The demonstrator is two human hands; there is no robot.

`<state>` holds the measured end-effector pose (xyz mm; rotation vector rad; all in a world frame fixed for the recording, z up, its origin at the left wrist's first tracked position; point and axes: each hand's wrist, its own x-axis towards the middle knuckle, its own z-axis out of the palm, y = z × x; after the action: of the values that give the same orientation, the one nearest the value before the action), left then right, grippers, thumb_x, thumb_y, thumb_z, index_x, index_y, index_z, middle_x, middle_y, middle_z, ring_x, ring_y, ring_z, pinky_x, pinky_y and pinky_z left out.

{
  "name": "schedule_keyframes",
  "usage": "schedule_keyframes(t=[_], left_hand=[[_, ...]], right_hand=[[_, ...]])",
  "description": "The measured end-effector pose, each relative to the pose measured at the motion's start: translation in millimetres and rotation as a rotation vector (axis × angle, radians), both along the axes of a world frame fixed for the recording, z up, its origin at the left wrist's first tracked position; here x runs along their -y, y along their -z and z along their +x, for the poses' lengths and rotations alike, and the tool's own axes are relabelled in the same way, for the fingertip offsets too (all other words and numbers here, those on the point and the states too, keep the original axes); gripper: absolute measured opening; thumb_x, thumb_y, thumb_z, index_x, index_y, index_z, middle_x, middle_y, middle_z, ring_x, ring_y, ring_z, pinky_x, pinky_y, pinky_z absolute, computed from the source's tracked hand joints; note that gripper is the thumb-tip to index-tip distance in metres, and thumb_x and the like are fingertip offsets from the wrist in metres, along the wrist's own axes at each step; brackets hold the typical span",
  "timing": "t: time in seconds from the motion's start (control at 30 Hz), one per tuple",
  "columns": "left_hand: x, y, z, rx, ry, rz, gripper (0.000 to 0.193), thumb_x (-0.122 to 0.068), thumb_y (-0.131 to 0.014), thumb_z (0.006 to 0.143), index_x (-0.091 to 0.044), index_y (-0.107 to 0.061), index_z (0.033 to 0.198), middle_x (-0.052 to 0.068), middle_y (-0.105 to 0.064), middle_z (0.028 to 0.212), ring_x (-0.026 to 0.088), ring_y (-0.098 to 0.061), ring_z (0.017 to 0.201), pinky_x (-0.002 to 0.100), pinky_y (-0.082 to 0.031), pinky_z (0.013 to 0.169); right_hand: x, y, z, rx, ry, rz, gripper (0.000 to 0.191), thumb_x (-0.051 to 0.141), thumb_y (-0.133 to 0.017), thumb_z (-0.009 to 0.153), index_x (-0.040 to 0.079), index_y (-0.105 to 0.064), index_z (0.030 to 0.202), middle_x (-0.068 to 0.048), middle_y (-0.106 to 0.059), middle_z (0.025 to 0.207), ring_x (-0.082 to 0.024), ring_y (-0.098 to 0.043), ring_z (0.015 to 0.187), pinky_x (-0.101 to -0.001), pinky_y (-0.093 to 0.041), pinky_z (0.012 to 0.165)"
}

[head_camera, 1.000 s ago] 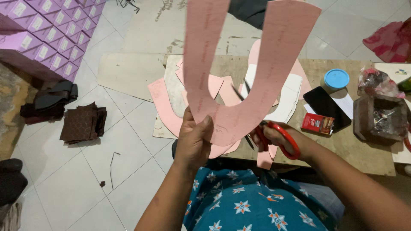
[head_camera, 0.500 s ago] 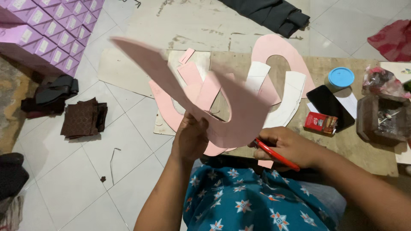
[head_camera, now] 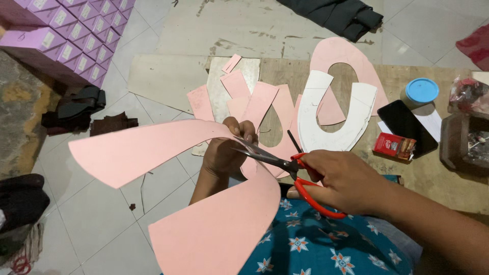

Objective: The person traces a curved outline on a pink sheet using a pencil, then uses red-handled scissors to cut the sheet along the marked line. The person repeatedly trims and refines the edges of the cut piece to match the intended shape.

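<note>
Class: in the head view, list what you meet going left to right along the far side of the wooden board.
White U-shaped cutout → black phone → blue round lid → clear plastic bag.

Pale floor tiles [head_camera: 97, 203] cover the room, stained and bare in a cement patch at the top. A low wooden surface [head_camera: 438, 173] lies on the floor. Purple boxes [head_camera: 76, 40] are stacked at upper left, dark cloth [head_camera: 336, 15] lies crumpled at the top.

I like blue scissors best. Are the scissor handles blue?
No, the scissors in the right hand have red handles.
</note>
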<state>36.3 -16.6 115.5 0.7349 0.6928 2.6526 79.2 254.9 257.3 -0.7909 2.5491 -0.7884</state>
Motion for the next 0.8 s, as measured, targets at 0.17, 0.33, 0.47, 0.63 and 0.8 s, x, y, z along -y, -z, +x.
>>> schedule_keyframes(t=[0.17, 0.33, 0.47, 0.63, 0.8], left_hand=[[4, -5, -4, -0.018, -0.023, -0.021, 0.013, -0.017, -0.075, 0.101, -0.014, -0.067, 0.110, 0.010, -0.061, 0.104, 0.022, -0.067, 0.095, 0.031, -0.055, 0.089], [6, -11, -9, -0.045, -0.011, -0.014, 0.011, -0.018, -0.074, 0.102, -0.013, -0.068, 0.109, 0.010, -0.062, 0.103, 0.022, -0.068, 0.096, 0.032, -0.057, 0.090], [8, -16, -12, -0.074, 0.016, -0.006, 0.012, -0.017, -0.073, 0.101, -0.013, -0.068, 0.110, 0.009, -0.063, 0.104, 0.022, -0.069, 0.098, 0.032, -0.058, 0.090], [2, -11, -15, -0.036, 0.022, 0.005, 0.009, -0.011, -0.072, 0.103, -0.013, -0.068, 0.111, 0.009, -0.063, 0.106, 0.021, -0.069, 0.099, 0.031, -0.057, 0.091], [-16, -5, -14, 0.099, -0.044, 0.061, 0.008, 0.001, -0.066, 0.109, -0.005, -0.065, 0.114, 0.012, -0.065, 0.110, 0.022, -0.069, 0.100, 0.032, -0.057, 0.088]], right_hand=[[4, 2, -1, -0.023, 0.007, 0.038, 0.051, 0.054, -0.074, 0.075, 0.006, -0.058, 0.072, -0.011, -0.057, 0.064, -0.029, -0.057, 0.054, -0.0428, -0.044, 0.051], [5, 9, -3, -0.073, 0.004, 0.054, 0.045, 0.050, -0.072, 0.079, 0.007, -0.060, 0.074, -0.010, -0.058, 0.060, -0.028, -0.056, 0.053, -0.0420, -0.045, 0.051], [5, 17, -3, -0.092, 0.005, 0.050, 0.040, 0.046, -0.071, 0.079, 0.007, -0.061, 0.078, -0.009, -0.058, 0.060, -0.027, -0.057, 0.052, -0.0416, -0.045, 0.050], [-3, 31, -5, -0.139, 0.000, -0.109, 0.038, 0.040, -0.074, 0.082, 0.004, -0.062, 0.077, -0.010, -0.059, 0.062, -0.026, -0.057, 0.054, -0.0395, -0.045, 0.052], [-11, 59, -23, 0.265, 0.139, -0.320, 0.034, 0.035, -0.075, 0.084, 0.002, -0.068, 0.091, -0.004, -0.058, 0.064, -0.019, -0.053, 0.055, -0.0368, -0.045, 0.052]])
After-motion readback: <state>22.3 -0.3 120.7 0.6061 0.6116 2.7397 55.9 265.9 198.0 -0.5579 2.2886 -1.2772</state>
